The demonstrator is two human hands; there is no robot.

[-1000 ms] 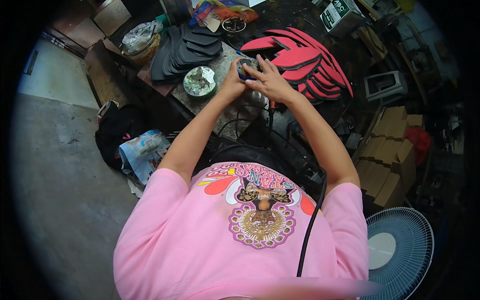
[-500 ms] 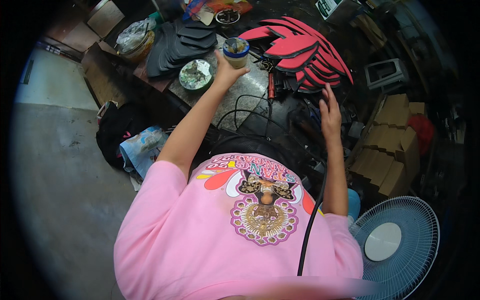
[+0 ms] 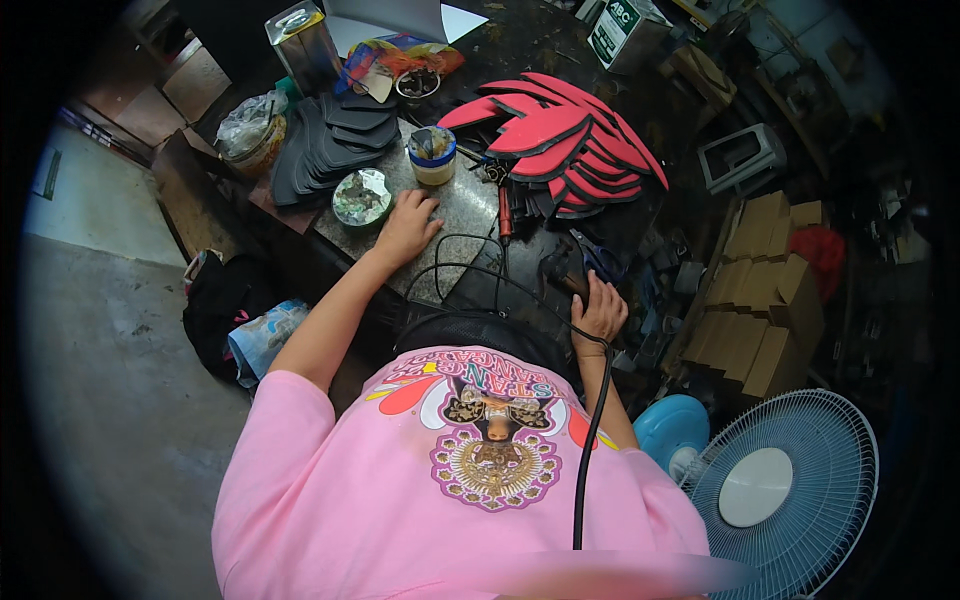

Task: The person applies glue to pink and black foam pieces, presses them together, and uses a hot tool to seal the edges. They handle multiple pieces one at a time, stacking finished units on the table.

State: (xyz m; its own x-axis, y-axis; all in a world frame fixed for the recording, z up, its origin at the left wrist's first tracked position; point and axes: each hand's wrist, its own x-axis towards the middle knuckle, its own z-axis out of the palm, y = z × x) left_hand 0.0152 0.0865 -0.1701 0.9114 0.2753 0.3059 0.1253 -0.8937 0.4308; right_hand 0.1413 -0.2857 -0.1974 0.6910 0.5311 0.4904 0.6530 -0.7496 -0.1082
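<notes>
My left hand rests on the grey stone slab, fingers loosely apart and holding nothing. Beside its fingertips stands a blue-rimmed jar of yellowish contents. A round green container with a whitish crusted top sits just left of that hand. My right hand lies low at the table's near right, its fingers stretched out, beside a dark object and scissors with dark blue handles. A red-handled tool lies between the hands, with a black cable looping close to it.
Red-topped black curved pieces are piled beyond the slab. Dark grey cut sheets are stacked at left, near a bag-covered tub. Cardboard boxes and a fan stand at right. A metal can stands at the back.
My left hand has let go of the blue-rimmed jar, which now stands on the slab, and has drawn back nearer me. My right hand has come down and inward from beside the red pieces.
</notes>
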